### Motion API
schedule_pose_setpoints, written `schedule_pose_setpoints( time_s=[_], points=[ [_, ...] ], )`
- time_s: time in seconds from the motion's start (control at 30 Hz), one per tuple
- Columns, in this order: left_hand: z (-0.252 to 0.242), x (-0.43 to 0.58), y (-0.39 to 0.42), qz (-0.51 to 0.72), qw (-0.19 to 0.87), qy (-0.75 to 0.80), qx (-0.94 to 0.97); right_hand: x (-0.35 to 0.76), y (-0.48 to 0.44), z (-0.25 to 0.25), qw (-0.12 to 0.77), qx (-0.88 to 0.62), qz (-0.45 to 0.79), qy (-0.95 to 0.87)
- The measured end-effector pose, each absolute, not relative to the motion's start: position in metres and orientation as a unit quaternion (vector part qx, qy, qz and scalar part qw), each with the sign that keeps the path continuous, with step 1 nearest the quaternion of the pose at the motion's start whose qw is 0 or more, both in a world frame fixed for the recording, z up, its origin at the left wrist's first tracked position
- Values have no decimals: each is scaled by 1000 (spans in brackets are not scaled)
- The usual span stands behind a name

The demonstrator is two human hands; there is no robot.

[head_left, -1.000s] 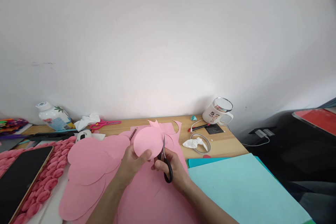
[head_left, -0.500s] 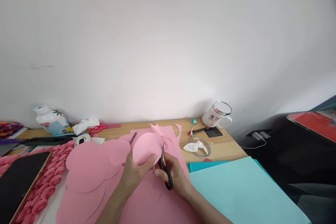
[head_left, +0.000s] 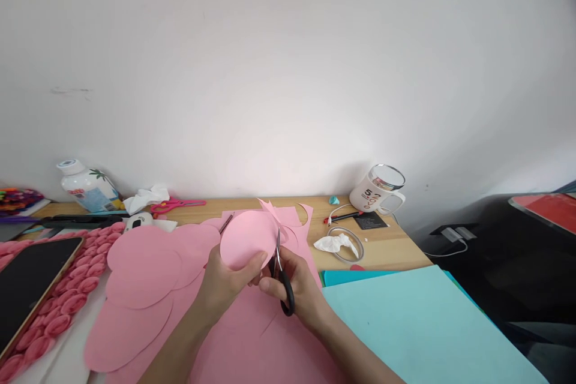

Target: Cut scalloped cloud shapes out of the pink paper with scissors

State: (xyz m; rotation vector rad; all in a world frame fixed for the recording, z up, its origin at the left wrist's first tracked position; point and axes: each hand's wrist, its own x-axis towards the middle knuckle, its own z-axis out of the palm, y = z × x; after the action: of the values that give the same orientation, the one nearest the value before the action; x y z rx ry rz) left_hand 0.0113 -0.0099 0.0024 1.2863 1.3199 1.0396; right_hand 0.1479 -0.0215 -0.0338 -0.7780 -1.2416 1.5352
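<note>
Left fingers: I see the left hand pinching a pink paper disc, thumb pressed on its face near the lower rim.
Right fingers: the right hand is curled around black-handled scissors, blades pointing toward the desk's far edge.
Disc: raised above the desk, right rim at the blades; how far those are parted, I cannot tell.
Offcut: a curled pink strip rises just beyond the blades.
Beneath: a large pink sheet, a pencil at its far left corner.
Leftward: overlapping pink cutouts, then a smartphone.
Rightward: cyan paper along the desk's right edge; a white mug at its far right corner.
</note>
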Motion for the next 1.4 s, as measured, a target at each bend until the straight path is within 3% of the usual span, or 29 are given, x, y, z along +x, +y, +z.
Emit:
schedule_pose_setpoints(
  time_s=[1.4],
  points=[
    [-5, 4, -7, 434, 487, 520, 551, 149, -21, -33, 495, -342, 609, -517]
  ],
)
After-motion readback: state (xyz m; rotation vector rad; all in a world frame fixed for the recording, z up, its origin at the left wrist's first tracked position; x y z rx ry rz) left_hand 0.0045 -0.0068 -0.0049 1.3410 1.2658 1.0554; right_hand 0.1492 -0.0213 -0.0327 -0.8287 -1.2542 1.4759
